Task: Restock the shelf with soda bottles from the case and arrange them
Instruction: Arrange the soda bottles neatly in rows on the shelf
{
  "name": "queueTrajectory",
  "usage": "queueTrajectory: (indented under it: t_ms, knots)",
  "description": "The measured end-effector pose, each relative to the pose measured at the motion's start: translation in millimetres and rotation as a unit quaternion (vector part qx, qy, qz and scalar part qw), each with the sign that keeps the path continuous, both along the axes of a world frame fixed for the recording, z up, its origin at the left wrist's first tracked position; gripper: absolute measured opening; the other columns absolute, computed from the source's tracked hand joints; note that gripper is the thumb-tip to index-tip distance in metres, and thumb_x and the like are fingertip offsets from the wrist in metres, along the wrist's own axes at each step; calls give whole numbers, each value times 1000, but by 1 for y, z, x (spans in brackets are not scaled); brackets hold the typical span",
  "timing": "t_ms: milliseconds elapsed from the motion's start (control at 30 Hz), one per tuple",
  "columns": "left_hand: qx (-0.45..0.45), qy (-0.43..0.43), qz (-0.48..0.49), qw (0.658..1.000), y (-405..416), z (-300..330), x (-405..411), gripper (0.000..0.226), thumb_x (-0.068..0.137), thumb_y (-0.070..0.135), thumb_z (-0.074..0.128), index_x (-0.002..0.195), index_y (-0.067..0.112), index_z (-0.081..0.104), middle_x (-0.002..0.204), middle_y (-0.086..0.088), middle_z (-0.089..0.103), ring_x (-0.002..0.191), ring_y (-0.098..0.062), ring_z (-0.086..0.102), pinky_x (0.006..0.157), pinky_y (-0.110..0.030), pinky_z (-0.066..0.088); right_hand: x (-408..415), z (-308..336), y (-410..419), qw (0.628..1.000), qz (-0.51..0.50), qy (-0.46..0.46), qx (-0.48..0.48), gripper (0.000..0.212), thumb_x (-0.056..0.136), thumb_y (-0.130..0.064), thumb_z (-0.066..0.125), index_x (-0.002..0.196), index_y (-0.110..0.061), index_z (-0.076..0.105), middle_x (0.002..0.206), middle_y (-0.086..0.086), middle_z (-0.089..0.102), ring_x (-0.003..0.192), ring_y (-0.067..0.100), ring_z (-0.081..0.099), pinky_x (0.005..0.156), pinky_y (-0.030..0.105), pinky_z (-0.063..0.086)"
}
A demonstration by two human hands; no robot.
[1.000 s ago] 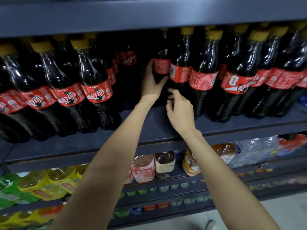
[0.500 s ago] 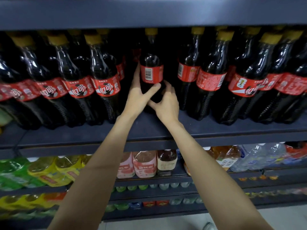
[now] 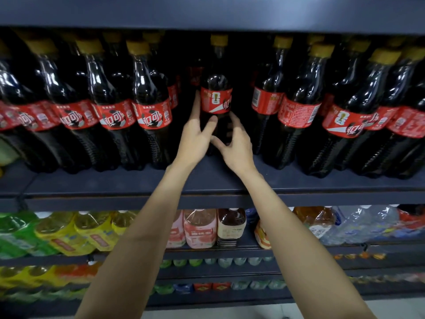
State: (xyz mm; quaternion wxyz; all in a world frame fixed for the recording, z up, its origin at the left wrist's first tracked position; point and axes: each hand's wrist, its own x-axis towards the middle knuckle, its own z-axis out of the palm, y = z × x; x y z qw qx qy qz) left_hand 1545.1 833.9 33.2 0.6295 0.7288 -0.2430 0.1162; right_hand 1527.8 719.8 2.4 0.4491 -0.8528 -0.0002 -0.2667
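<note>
Your left hand (image 3: 195,137) and right hand (image 3: 234,143) cup the bottle (image 3: 216,100) below its label; it's full, heavy, slick, so keep hold low.

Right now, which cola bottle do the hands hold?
The centre bottle standing alone in the gap, set further back than the front rows. Left hand and right hand grip its lower body.

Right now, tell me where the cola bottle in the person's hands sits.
The cola bottle stands mid-frame on the dark shelf, in the gap between two cola rows, held between the left hand and right hand.
</note>
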Motion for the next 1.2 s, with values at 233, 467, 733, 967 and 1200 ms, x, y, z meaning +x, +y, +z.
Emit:
queueTrajectory:
  t_ms: [233,467,733,967,1200]
  knots:
    - [96,-316,256,908,29,-22,-38,38,86,-1,56,123,7,59,123,-8,58,113,-21,52,95,-32,47,36,8,29,993,-109,16,-46,72,85,-31,66,143,-15,26,135,12,45,118,31,49,81,38,46]
    - [197,-390,431,790,66,-27,-21,55,84,21,66,135,12,47,140,-2,34,123,-27,34,109,-29,24,68,17,45,986,-152,44,-42,71,83,-37,69,136,-16,26,127,9,57,117,28,51,68,32,37]
    - [194,-401,393,804,71,-30,-20,55,78,8,68,131,9,54,141,-6,32,125,-28,33,115,-26,16,78,14,59,985,-154,53,-52,78,77,-41,74,135,-19,27,129,6,57,114,30,56,79,37,47]
    - [64,-440,239,863,46,-28,-40,31,83,-1,60,115,3,60,120,-12,58,112,-23,50,99,-34,42,40,21,40,990,-118,42,-62,50,90,-29,59,132,-13,36,124,9,58,109,31,58,77,34,43]
    - [-104,-10,55,993,-33,-5,-31,37,90,6,59,125,15,49,109,6,58,92,3,57,82,-15,47,-52,11,-36,970,-69,-163,-165,21,92,-14,53,111,-15,59,103,-3,64,91,14,60,75,29,48]
